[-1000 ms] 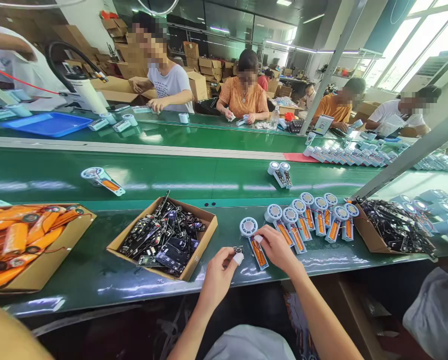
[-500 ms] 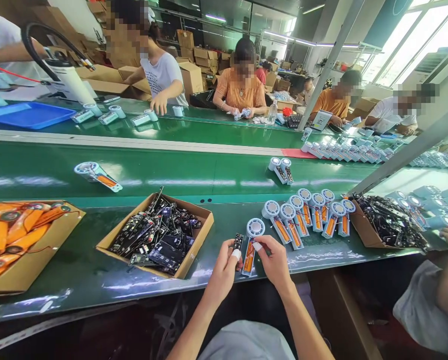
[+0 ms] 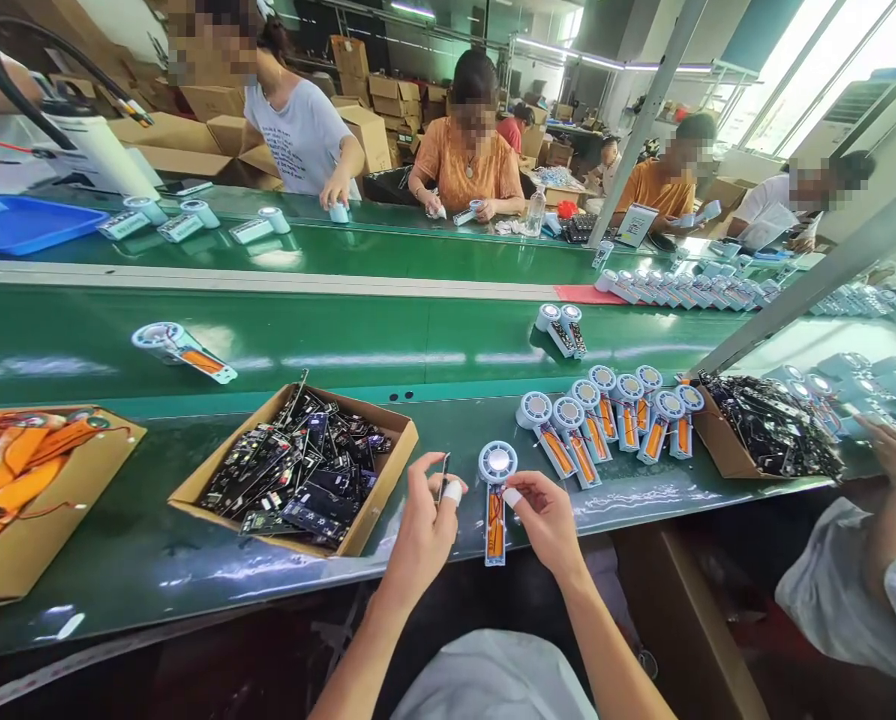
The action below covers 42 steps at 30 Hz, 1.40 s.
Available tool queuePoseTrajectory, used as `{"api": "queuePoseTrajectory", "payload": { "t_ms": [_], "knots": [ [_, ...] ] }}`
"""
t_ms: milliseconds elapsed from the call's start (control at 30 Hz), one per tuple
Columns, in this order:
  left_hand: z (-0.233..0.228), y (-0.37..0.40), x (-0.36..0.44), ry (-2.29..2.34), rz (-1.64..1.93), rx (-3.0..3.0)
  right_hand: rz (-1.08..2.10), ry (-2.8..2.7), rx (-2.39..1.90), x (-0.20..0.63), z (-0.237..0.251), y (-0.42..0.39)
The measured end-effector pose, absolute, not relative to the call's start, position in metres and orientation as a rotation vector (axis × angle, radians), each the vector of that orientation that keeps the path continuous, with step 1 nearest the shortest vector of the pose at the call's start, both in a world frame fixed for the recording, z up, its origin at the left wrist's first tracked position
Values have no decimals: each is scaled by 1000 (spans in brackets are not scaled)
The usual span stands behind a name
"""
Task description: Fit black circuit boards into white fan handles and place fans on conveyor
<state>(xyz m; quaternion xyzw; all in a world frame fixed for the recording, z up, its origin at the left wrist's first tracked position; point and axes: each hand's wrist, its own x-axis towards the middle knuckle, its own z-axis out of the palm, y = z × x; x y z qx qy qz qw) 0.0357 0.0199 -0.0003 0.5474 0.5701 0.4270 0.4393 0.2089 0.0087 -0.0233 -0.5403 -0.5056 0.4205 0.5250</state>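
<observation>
Stretching left to right through a factory hall of stacked cartons and bright windows, a glossy green counter [image 3: 193,550] borders a green conveyor belt [image 3: 343,345]; seated workers line its far side. Near centre, the left hand [image 3: 418,530] pinches a small dark circuit board [image 3: 443,478] edge-on between thumb and taped fingers. The right hand [image 3: 545,520] pinches a white handheld fan body with an orange battery [image 3: 494,505], held just above the counter's near edge. Left lies an open cardboard box of black circuit boards [image 3: 302,470]; right, a row of similar fan bodies [image 3: 605,415]. An orange-filled carton [image 3: 20,490] is cut off at left. Board details are too small to read.
</observation>
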Motion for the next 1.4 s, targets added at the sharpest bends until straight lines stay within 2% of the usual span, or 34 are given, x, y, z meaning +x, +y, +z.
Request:
{"api": "queuePoseTrajectory", "payload": {
  "t_ms": [267,533,700,800,933,1133,1267,1400],
  "knots": [
    [4,32,16,1515,1123,1384,612,-1586,-1406,214,-15,3],
    [0,35,12,1451,1149,1132,545,-1611,-1410,215,-13,2],
    [2,37,8,1130,1021,631,579,-1607,-1412,217,-19,4],
    [0,37,8,1015,1019,580,595,-1596,-1401,217,-20,4],
    [-13,34,16,1290,1084,864,610,-1573,-1371,213,-18,4],
    [-27,39,25,1830,884,1769,636,-1601,-1365,213,-20,4],
    [-22,53,23,1607,786,2207,645,-1613,-1372,217,-20,4],
    [-18,60,16,1277,632,2350,633,-1614,-1361,218,-19,4]
  ]
}}
